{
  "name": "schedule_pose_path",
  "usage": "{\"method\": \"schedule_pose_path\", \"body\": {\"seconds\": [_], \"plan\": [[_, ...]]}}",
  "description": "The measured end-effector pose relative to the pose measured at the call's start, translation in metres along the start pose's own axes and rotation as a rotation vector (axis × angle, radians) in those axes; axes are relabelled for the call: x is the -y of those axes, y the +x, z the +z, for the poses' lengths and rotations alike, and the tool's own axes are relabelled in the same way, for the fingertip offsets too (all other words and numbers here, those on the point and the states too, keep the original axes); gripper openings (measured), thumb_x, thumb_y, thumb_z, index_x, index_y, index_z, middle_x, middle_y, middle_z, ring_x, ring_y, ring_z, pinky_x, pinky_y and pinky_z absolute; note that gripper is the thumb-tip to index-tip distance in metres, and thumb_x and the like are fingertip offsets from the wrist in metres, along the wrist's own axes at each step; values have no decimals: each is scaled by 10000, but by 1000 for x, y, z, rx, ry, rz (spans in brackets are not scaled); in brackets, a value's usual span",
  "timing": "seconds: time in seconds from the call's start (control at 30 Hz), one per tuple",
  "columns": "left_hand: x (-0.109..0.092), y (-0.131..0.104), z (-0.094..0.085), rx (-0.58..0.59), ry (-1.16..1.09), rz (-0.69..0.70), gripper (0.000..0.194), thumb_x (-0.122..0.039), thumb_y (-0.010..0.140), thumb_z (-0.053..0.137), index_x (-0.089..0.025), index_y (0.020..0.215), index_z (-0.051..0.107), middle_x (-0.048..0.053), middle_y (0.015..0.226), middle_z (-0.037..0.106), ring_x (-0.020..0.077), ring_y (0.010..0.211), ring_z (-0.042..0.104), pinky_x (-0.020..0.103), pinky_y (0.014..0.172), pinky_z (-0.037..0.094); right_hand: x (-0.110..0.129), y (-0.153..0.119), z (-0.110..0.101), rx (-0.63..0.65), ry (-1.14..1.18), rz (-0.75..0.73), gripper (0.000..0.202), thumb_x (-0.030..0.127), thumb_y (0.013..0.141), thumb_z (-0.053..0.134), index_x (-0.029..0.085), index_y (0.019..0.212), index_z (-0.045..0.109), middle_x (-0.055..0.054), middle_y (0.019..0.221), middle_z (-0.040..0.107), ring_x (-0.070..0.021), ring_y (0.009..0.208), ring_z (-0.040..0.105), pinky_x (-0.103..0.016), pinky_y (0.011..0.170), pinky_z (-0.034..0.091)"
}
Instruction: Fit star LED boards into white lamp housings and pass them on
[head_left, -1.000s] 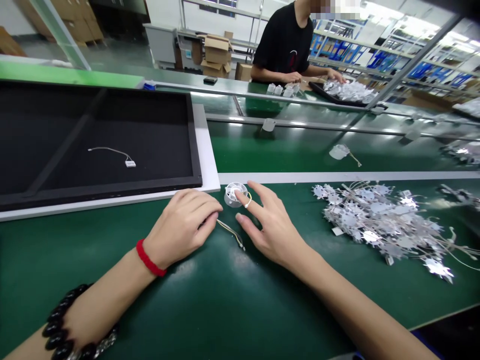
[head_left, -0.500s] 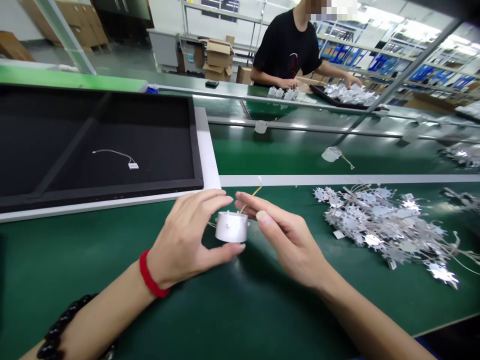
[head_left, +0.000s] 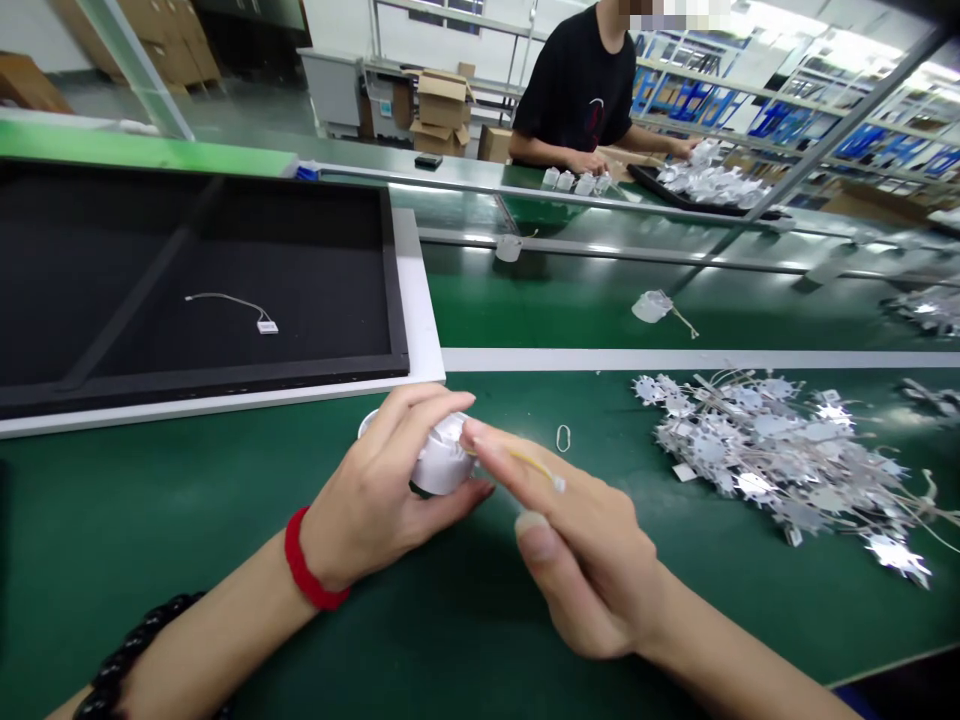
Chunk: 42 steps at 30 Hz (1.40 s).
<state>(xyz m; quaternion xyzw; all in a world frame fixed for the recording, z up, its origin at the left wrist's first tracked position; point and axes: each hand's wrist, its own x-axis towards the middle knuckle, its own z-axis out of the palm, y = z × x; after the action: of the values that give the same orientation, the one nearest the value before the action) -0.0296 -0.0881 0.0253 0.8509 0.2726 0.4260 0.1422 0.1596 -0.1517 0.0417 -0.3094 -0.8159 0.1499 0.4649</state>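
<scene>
My left hand (head_left: 390,490) is wrapped round a white round housing (head_left: 444,458), tilted between its thumb and fingers. Part of another white rim shows behind the fingers. From the housing a thin yellow-white wire (head_left: 534,462) with a small connector runs across my right hand (head_left: 577,530). The right index fingertip touches the housing's edge, and the thumb stands apart from the fingers. On the green table (head_left: 420,640), just beyond the right hand, lies a small pale ring (head_left: 563,437).
Star-shaped metal plates with wires (head_left: 772,450) are heaped at right. A black tray (head_left: 315,270) with one wired part (head_left: 267,326) lies at left. Clear housings (head_left: 652,306) rest on the green belt (head_left: 570,310). Across it, a person (head_left: 581,90) handles white parts (head_left: 709,180).
The housing has tilted and its wire now lies over my right hand. My right hand has moved down and touches the housing. The pale ring is now visible. Clear housings have shifted slightly left.
</scene>
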Motion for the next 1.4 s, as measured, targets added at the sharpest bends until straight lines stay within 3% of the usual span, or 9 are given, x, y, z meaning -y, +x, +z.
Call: {"method": "schedule_pose_path", "body": {"seconds": [0.17,0.33,0.63,0.73,0.87,1.0,1.1,1.27,1.4], "plan": [[3,0,1,-7,-109,19,210,-177,949,618,-174,1150,558,139,1223,596,224,1193,593,301,986,503,1,0,5,7,-126,-179,424,144,1001,366,-15,1360,526,-238,1312,658,-236,1378,521,-431,1121,496],[3,0,1,-48,-246,-67,236,-178,916,650,-253,1116,549,54,1094,629,215,1034,632,307,868,525,-1,3,8,60,-256,-381,376,134,984,374,-45,1185,636,-228,1183,732,-283,1274,616,-395,1095,525],[-16,4,-4,-15,-676,-622,305,-197,771,771,-308,1004,608,-50,823,613,121,639,533,198,576,461,1,10,4,35,-314,-423,378,152,1009,356,6,1090,695,-167,1103,768,-276,1163,685,-369,1089,528],[-19,7,-2,-2,-874,-787,345,-159,720,795,-287,962,584,-63,749,594,105,602,511,169,534,444,2,10,2,45,-304,-413,363,144,1000,370,3,1099,690,-179,1128,759,-270,1186,672,-371,1096,522],[-17,9,-4,37,-1018,-888,480,-123,641,857,-279,970,544,-72,839,623,86,648,550,147,557,436,-2,10,6,2,-282,-416,368,131,980,366,-16,1086,686,-213,1091,765,-269,1165,689,-380,1072,541],[-21,15,-14,135,-1185,-1006,460,-252,714,857,-258,1049,541,-25,890,659,145,805,634,199,701,509,-3,8,6,-63,-239,-339,334,113,938,417,-39,1090,673,-252,1089,752,-282,1212,660,-415,1048,561],[-24,18,-19,53,-1288,-1057,409,-310,764,814,-223,1105,605,44,1020,714,195,962,656,236,823,543,-1,8,6,-146,-179,-229,302,79,910,485,-17,1146,649,-247,1104,747,-240,1184,677,-396,1023,579],[-18,16,-10,-103,-1287,-931,281,-336,829,826,-243,1047,676,20,1066,726,157,968,673,193,854,560,-3,9,5,-304,-154,29,256,46,881,615,163,1093,700,-95,976,795,-178,935,751,-329,835,634],[-13,12,-3,-158,-1211,-786,252,-313,818,852,-245,996,686,6,1030,733,128,935,690,138,808,558,-8,10,3,-362,-176,193,123,102,866,695,195,935,736,-32,843,791,-165,758,740,-294,688,602]]}}
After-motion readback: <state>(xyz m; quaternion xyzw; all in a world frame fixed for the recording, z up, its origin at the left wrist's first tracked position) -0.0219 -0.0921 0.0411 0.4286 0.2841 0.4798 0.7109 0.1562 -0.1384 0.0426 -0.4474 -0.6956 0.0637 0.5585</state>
